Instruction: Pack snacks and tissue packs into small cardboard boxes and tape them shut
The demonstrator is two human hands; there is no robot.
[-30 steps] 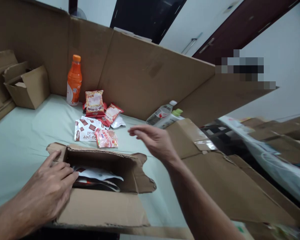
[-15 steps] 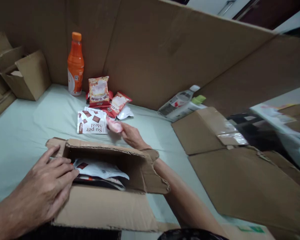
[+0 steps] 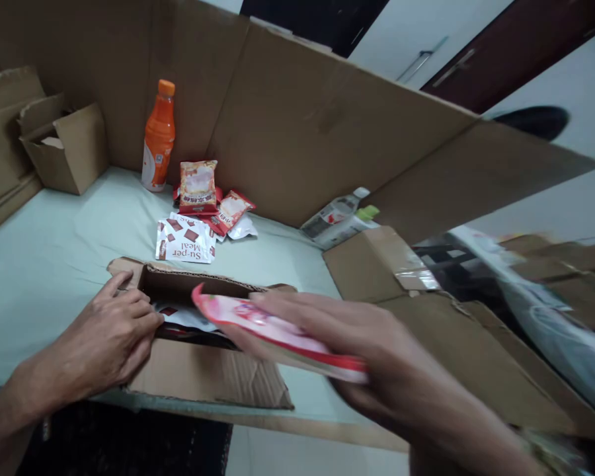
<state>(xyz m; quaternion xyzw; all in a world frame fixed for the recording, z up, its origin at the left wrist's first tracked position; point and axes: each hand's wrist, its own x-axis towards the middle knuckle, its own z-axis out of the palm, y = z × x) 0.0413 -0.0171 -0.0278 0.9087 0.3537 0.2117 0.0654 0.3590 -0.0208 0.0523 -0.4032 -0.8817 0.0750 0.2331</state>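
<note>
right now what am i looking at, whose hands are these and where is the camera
There is no machine: the picture comes from a camera worn on a person's head, looking down at their own two bare hands. The left hand rests flat on the edge of an open cardboard box with packets inside. The right hand, blurred, holds a pink and red snack packet above that box. Behind, on the pale green sheet, lie more snack packets, a Super Meal pouch, an upright orange bottle and two bottles on their sides.
</note>
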